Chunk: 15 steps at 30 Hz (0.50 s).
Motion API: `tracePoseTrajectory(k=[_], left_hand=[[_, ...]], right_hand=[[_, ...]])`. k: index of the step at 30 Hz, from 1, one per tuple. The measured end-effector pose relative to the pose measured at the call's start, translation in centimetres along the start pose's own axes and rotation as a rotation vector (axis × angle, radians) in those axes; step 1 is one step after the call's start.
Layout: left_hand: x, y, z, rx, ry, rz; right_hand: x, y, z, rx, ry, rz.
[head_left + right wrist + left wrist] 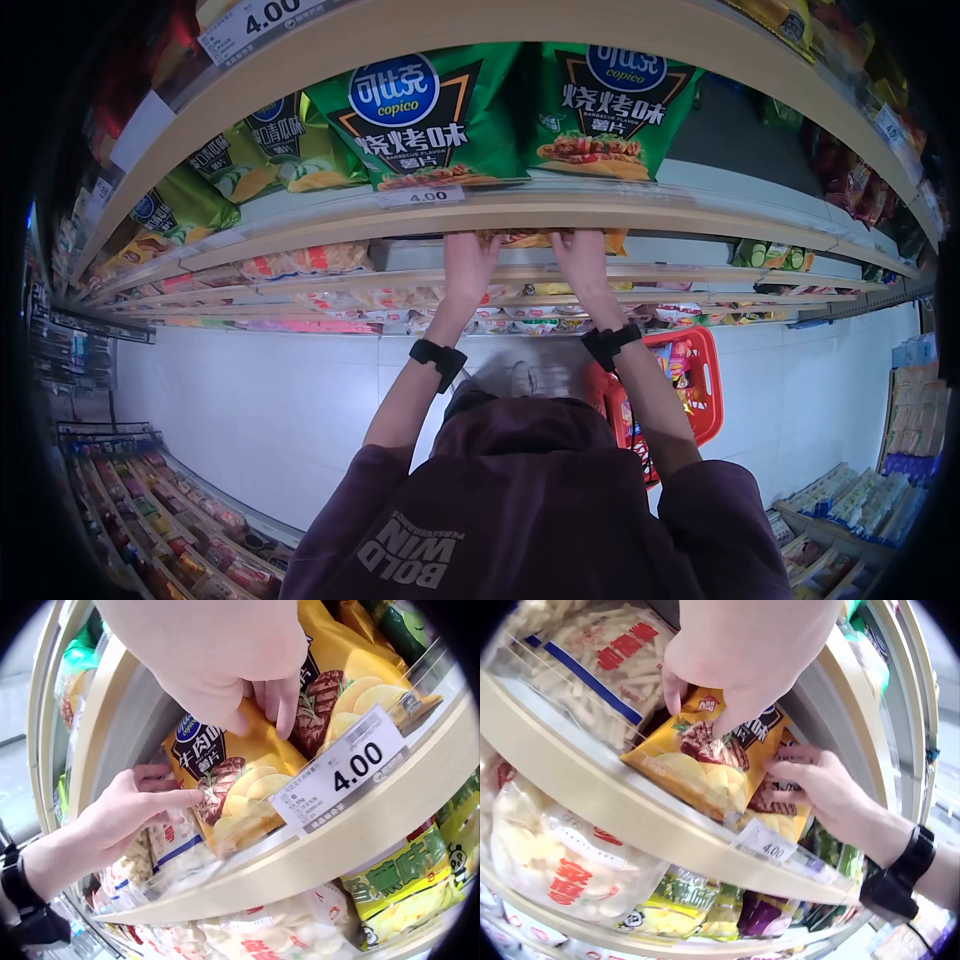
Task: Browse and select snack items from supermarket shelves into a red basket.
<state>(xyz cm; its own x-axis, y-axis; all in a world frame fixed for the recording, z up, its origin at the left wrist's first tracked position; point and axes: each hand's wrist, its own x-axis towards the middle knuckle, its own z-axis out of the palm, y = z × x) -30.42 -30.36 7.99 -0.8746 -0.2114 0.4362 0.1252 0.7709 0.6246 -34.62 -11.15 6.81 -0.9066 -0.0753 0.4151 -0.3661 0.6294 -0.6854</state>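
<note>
On a lower shelf stands a yellow bag of potato chips [247, 776] with a steak and chips printed on its front. My left hand [124, 806] grips its left edge, thumb on the front and other fingers round the side. At the opposite edge my right hand [832, 787] pinches the bag, its fingers reaching between it and a second yellow bag [337, 682]. In the head view both wrists reach in under the shelf above; the left hand [470, 265] and right hand [583, 262] partly hide beneath its edge.
A price tag [341, 769] reading 4.00 sits on the shelf lip [247, 866] before the bags. Clear bags of pale sticks [600, 667] stand to the left. Green chip bags [420, 120] fill the shelf above. A red basket [708, 390] with snacks is on the floor at right.
</note>
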Motion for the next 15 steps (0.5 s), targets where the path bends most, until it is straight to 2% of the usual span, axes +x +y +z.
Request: tracePoseTrajectory(k=[2,3,5,6,8,9,13,15], left_hand=[[-1.6,1.3,-1.0,0.047,0.049,0.097],[-2.0,1.8,-1.5,0.071,0.077,0.140],[-2.4,1.8,-2.0,0.157,-0.056,0.328],[-2.5,1.9,-2.2,0.198,-0.123,0.423],[-1.8,2.5,-1.9,0.270,-0.204,0.442],[-1.3,2.9,-1.7,0.303,-0.245,0.457],[1.2,3.4,-0.3,0.327,-0.382,0.308],[2.2,1.8,0.8,0.334,-0.452,0.300]], right_hand=[[-1.5,-0.9,-2.0,-0.152,0.134,-0.064],[-1.7,-1.0,-3.0,-0.088,0.164,-0.059],[-1.8,-0.3,-4.9,0.043,0.219,-0.050],[-1.6,0.5,-5.6,-0.014,0.091,0.018],[-0.6,2.1,-6.8,-0.136,-0.152,0.154],[-0.4,2.5,-6.9,-0.149,-0.128,0.101],[1.0,4.5,-6.6,-0.192,-0.085,-0.069],[1.2,5.0,-6.3,-0.246,-0.104,-0.054]])
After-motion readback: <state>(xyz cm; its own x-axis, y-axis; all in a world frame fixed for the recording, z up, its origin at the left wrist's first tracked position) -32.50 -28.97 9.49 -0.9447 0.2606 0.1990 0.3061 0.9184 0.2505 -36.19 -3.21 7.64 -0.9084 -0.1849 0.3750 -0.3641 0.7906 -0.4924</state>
